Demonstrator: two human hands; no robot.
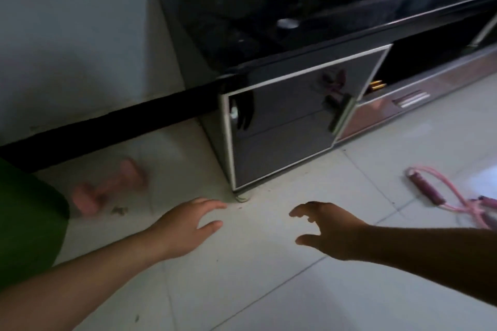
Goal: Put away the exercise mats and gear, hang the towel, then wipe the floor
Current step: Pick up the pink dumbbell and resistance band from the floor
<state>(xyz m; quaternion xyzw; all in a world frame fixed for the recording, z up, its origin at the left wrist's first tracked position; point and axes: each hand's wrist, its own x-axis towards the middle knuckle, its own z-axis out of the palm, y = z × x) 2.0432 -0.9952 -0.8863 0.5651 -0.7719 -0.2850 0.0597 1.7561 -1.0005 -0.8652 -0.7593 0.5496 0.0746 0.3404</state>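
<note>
A pink dumbbell (109,187) lies on the white tiled floor near the wall, left of the cabinet. A green exercise mat (27,217) fills the left edge. At the right edge, a pink resistance band with padded handles (441,196) lies on the tiles. My left hand (185,226) hovers over the floor with fingers straight, holding nothing, to the right of the dumbbell. My right hand (328,228) is spread with fingers loosely bent, empty, left of the band.
A glossy black TV cabinet (295,121) with a silver-framed door stands against the wall ahead; its corner foot is just beyond my fingertips. A black skirting board (107,126) runs along the wall. Small bits of debris (119,210) lie by the dumbbell.
</note>
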